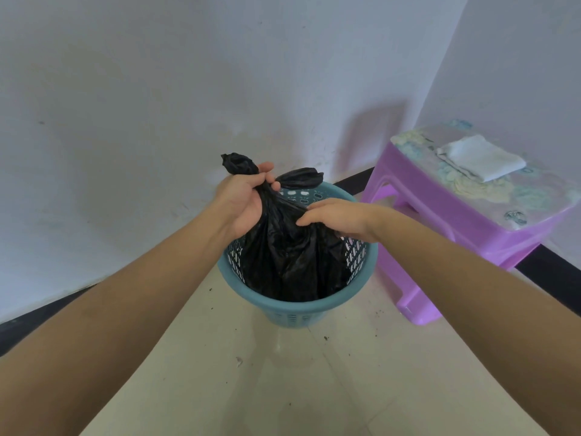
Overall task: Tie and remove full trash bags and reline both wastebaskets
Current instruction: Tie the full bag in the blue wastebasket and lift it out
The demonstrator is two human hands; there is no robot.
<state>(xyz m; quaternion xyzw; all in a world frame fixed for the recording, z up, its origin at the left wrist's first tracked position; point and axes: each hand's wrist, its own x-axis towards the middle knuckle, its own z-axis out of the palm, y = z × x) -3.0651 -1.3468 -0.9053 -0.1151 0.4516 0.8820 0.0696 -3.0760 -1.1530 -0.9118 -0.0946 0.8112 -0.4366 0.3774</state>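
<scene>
Hands of a person meet over a round teal plastic wastebasket with latticed sides (301, 306), which stands on the pale tiled floor (314, 388) at the centre of the view, close to a white wall. Inside it sits a black plastic trash bag (289, 256). The bag's body fills the basket and its mouth is drawn up into a twisted neck above the rim, at the basket's 11 o'clock.

The film looks thin, soft and slick, so it will likely crumple and slide under a loose hold. The bunched neck is the firmest place to take it. The load seems modest, though its weight cannot be judged.

The left hand (243, 199) is curled tight around that neck, and two crumpled ends of the bag stick out above and beside its fingers. The right hand (336, 218) lies at the neck's 4 o'clock, with nearly straight fingers laid on the taut pleats. Its thumb is hidden, and it appears to press rather than pinch.

At the basket's 2 o'clock stands a purple plastic stool with a flowered top (440, 209). A folded white cloth (481, 157) lies on it.
</scene>
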